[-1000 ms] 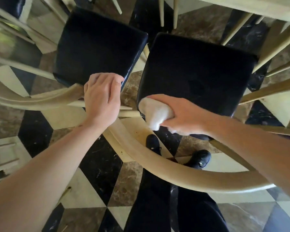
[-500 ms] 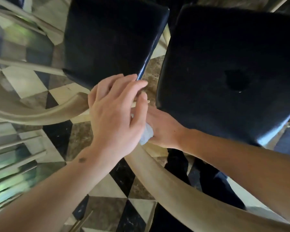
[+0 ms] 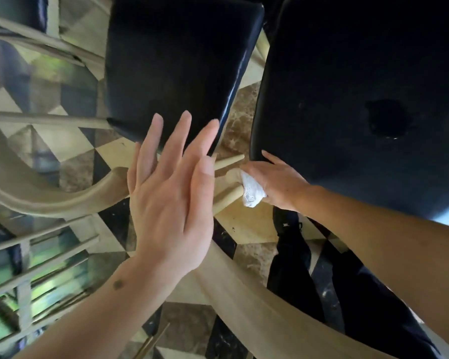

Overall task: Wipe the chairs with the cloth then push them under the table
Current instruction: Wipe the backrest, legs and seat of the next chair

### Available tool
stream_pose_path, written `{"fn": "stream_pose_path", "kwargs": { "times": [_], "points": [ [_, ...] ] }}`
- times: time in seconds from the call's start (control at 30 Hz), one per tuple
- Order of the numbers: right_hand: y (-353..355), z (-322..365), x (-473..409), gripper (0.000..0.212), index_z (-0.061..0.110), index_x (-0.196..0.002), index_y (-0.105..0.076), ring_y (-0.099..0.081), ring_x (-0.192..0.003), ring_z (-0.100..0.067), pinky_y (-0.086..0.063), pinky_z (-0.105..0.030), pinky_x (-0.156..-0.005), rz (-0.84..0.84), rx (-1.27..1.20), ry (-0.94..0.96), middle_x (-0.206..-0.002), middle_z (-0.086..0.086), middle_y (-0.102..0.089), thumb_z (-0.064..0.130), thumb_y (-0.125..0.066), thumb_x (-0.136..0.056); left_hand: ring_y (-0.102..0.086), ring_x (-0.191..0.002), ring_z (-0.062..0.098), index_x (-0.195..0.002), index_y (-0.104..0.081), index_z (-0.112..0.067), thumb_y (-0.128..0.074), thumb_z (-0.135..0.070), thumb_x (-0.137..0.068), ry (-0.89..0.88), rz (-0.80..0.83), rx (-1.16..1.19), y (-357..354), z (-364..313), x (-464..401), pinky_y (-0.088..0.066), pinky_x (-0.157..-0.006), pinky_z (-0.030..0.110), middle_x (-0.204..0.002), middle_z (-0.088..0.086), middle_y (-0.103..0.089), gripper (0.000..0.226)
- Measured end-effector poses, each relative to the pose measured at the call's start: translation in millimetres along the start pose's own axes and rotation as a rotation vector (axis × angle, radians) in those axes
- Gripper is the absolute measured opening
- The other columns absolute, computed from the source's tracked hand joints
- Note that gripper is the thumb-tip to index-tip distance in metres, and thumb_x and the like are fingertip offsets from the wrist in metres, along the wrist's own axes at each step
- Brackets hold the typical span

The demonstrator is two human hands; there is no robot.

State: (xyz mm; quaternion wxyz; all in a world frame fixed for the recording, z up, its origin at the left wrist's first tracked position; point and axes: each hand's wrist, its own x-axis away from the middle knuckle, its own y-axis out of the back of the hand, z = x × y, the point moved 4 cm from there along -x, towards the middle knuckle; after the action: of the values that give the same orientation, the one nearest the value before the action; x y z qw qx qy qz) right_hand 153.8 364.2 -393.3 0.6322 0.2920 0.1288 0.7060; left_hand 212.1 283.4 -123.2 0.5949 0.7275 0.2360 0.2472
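Item: cloth (image 3: 252, 191) — white, bunched small, centre-right of the frame, pinched under the curled fingers of the right hand (image 3: 275, 182) and pressed against a pale spindle (image 3: 227, 200) at the rear corner of the right chair (image 3: 360, 99); likely wadded tight to fit between the rods.

Item: left hand (image 3: 169, 193) — centre of the frame, fingers straight and slightly fanned, holding nothing; whether it touches the curved back rail (image 3: 62, 200) of the left chair (image 3: 176, 66) cannot be told.

Status: wiping of the frame in hand; both black seats appear drawn out, pushing under not yet done. Table not in view.
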Motion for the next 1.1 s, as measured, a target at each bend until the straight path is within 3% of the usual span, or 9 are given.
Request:
{"fn": "stream_pose_path", "kwargs": {
  "times": [0.2,0.47,0.57,0.63,0.7,0.8,0.87,1.0,1.1],
  "points": [
    [9.0,36.6,11.5,0.073,0.025,-0.147,-0.044,-0.049,-0.129,-0.017,-0.041,-0.028,-0.105,-0.045,-0.316,-0.013,-0.14,0.001,-0.054,0.013,-0.079,-0.084,-0.028,-0.154,0.027,-0.153,-0.043,-0.013,-0.005,-0.046,-0.109,0.012,-0.035,0.137,0.1,3.6,1.1,-0.025,-0.122,0.053,-0.156,0.001,-0.047,0.067],
    [69.4,130.1,37.1,0.066,0.004,-0.145,-0.046,-0.05,-0.126,-0.02,-0.04,-0.026,-0.107,-0.138,-0.423,0.245,-0.137,-0.01,-0.057,0.005,-0.075,-0.086,-0.031,-0.152,0.022,-0.151,-0.046,-0.02,-0.016,-0.037,-0.108,0.054,-0.015,0.142,3.1,-0.2,1.1,-0.026,-0.12,0.056,-0.153,0.0,-0.051,0.055],
    [74.7,134.8,47.7,0.069,-0.002,-0.143,-0.043,-0.049,-0.112,-0.005,-0.03,-0.001,-0.093,-0.175,-0.476,0.255,-0.134,-0.015,-0.057,-0.003,-0.074,-0.082,-0.032,-0.151,0.021,-0.15,-0.047,-0.021,-0.016,-0.034,-0.107,0.055,-0.008,0.141,5.7,-2.1,1.4,-0.027,-0.119,0.055,-0.152,0.0,-0.053,0.055],
    [73.8,129.1,45.2,0.075,0.004,-0.146,-0.043,-0.05,-0.105,-0.001,-0.028,0.006,-0.083,-0.171,-0.468,0.196,-0.136,-0.01,-0.057,0.004,-0.08,-0.081,-0.034,-0.15,0.021,-0.15,-0.046,-0.021,-0.018,-0.034,-0.107,0.047,-0.03,0.164,6.5,-2.1,1.8,-0.028,-0.12,0.052,-0.152,-0.003,-0.052,0.053],
    [63.6,120.5,31.1,0.069,0.018,-0.144,-0.049,-0.054,-0.111,-0.005,-0.033,0.0,-0.089,-0.124,-0.445,0.15,-0.134,0.002,-0.061,0.017,-0.081,-0.083,-0.037,-0.148,0.022,-0.152,-0.044,-0.017,-0.021,-0.033,-0.107,0.052,-0.045,0.206,4.2,-0.1,1.9,-0.029,-0.119,0.052,-0.151,-0.007,-0.049,0.053],
    [43.9,112.7,9.3,0.036,0.048,-0.103,-0.056,-0.057,-0.094,-0.003,-0.045,-0.022,-0.084,-0.126,-0.436,0.111,-0.099,0.019,-0.062,0.027,-0.077,-0.085,-0.043,-0.144,0.024,-0.154,-0.041,-0.016,-0.022,-0.035,-0.107,0.052,-0.056,0.239,2.9,5.0,3.0,-0.034,-0.113,0.058,-0.15,-0.003,-0.053,0.053],
    [31.2,97.3,0.3,0.042,0.054,-0.085,-0.046,-0.052,-0.082,0.002,-0.039,-0.016,-0.072,-0.117,-0.391,0.068,-0.083,0.022,-0.053,0.025,-0.076,-0.081,-0.043,-0.143,0.025,-0.153,-0.041,-0.017,-0.021,-0.037,-0.108,0.04,-0.078,0.223,-0.5,8.2,2.6,-0.036,-0.11,0.06,-0.148,-0.006,-0.053,0.054],
    [8.0,41.8,2.7,0.056,0.036,-0.122,-0.059,-0.054,-0.098,0.003,-0.038,-0.004,-0.086,-0.108,-0.445,-0.074,-0.112,0.018,-0.063,0.022,-0.086,-0.074,-0.047,-0.141,0.028,-0.15,-0.045,-0.011,-0.023,-0.034,-0.107,0.016,-0.07,0.243,-1.4,2.6,3.5,-0.04,-0.107,0.061,-0.144,-0.004,-0.053,0.054],
    [-5.7,18.3,-1.8,0.068,0.049,-0.122,-0.053,-0.056,-0.091,0.011,-0.049,-0.013,-0.084,-0.059,-0.445,-0.218,-0.108,0.025,-0.062,0.016,-0.083,-0.071,-0.048,-0.14,0.028,-0.147,-0.05,-0.01,-0.025,-0.032,-0.106,0.014,-0.069,0.206,-0.3,2.6,2.2,-0.04,-0.107,0.06,-0.139,-0.01,-0.053,0.052]
  ]
}}
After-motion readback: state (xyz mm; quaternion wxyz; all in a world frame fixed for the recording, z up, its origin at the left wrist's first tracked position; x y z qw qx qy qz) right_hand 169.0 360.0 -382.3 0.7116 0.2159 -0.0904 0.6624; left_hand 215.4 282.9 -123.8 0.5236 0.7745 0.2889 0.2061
